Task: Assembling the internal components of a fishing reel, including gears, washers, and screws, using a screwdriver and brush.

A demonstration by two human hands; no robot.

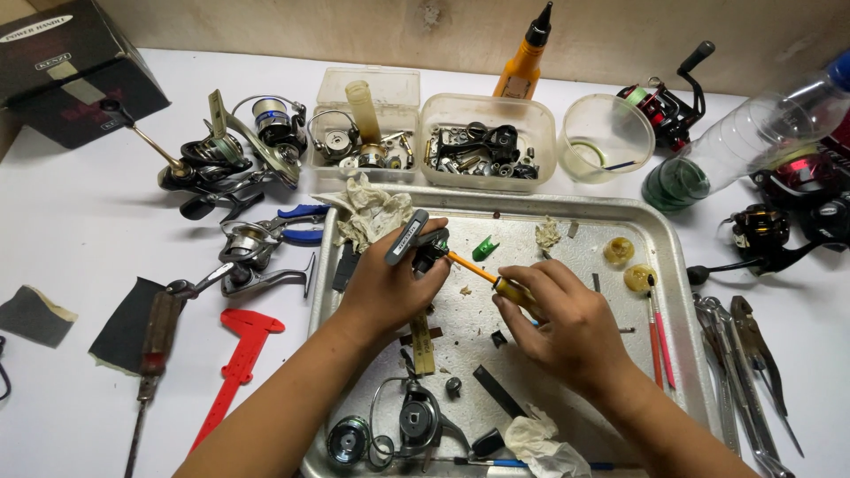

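Over the metal tray (660, 232) we see both hands at work. The left hand (390, 288) is closed around a small dark reel part (429, 252), its grey handle (405, 237) sticking up past the knuckles; fingers wrapped tight, nothing slack. The right hand (567, 323) is curled shut on a screwdriver (491, 279) with a yellow grip, thumb and fingers pinching it, and its orange shaft runs up-left to meet the reel part. Part and tool tip sit just above the tray's upper middle.

Counts, as far as we can tell:
- Two crumpled rags on the tray, one at the top left (367, 212), one at the bottom edge (540, 443).
- One green clip (482, 248) just right of the held part.
- Two amber discs (629, 264) near the tray's right side, two red-handled brushes (657, 332) below them.
- One stripped reel body (416, 425) at the tray's lower left.
- Three clear tubs behind the tray: two rectangular ones with small parts (487, 142), one round cup (606, 137).
- One orange oil bottle (527, 57) by the wall.
- Left of the tray: two reels (239, 155) well apart from the hands, one red caliper (239, 363), one wooden-handled screwdriver (155, 341).
- Right of the tray: pliers and tweezers (748, 363); we cannot count them exactly.
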